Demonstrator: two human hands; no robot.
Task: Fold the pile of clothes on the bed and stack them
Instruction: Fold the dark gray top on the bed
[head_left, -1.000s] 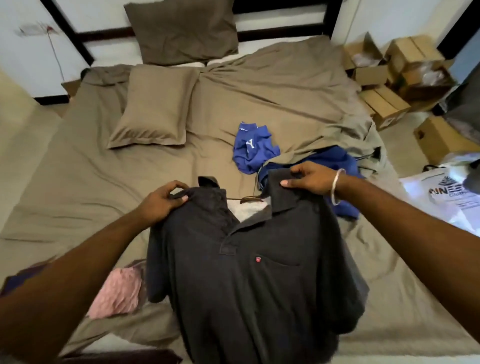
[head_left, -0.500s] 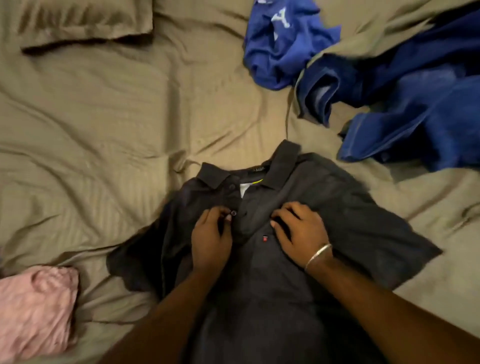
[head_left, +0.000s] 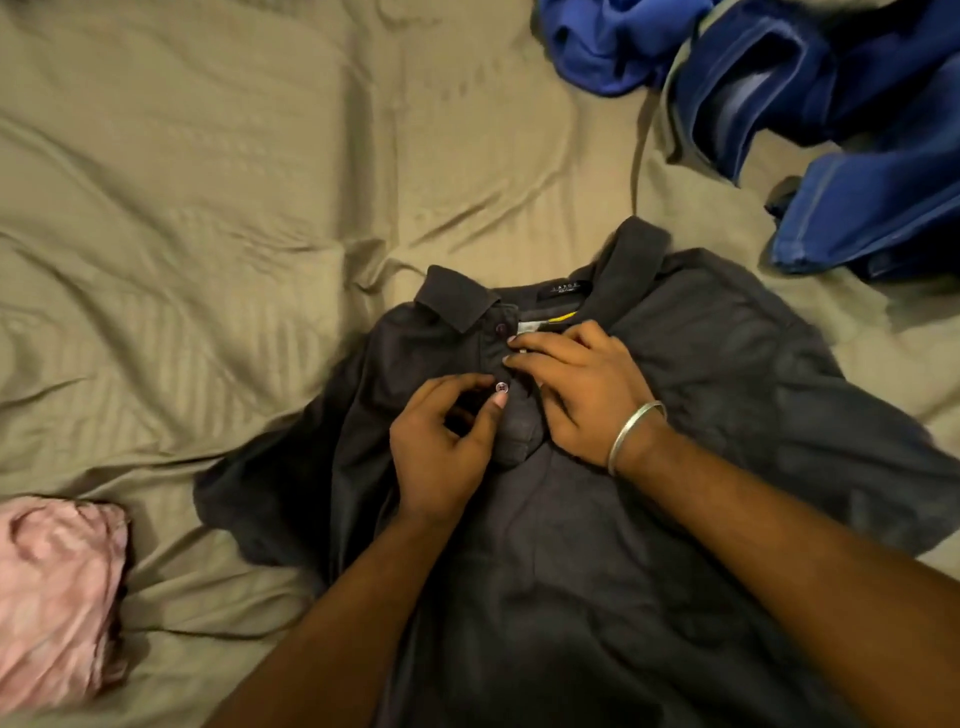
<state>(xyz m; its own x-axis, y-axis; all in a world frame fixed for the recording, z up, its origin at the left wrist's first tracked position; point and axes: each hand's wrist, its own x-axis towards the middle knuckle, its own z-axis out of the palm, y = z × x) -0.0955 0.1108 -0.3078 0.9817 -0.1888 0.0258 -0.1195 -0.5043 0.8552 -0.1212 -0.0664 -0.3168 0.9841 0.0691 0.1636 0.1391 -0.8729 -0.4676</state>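
Head view: dark grey polo shirt (head_left: 597, 519) lies face-up, collar open; left hand (head_left: 441, 447) pinches its placket button (head_left: 501, 386), right hand (head_left: 582, 395) pinches the placket beside it.

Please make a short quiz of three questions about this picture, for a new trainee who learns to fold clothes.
1. True or false: the dark polo shirt lies with its front up on the bed sheet.
2. Which hand wears the bracelet? A) left hand B) right hand
3. Fill in: both hands work at the shirt's ____ placket, just below the collar.

Key: 1 true; 2 B; 3 button.
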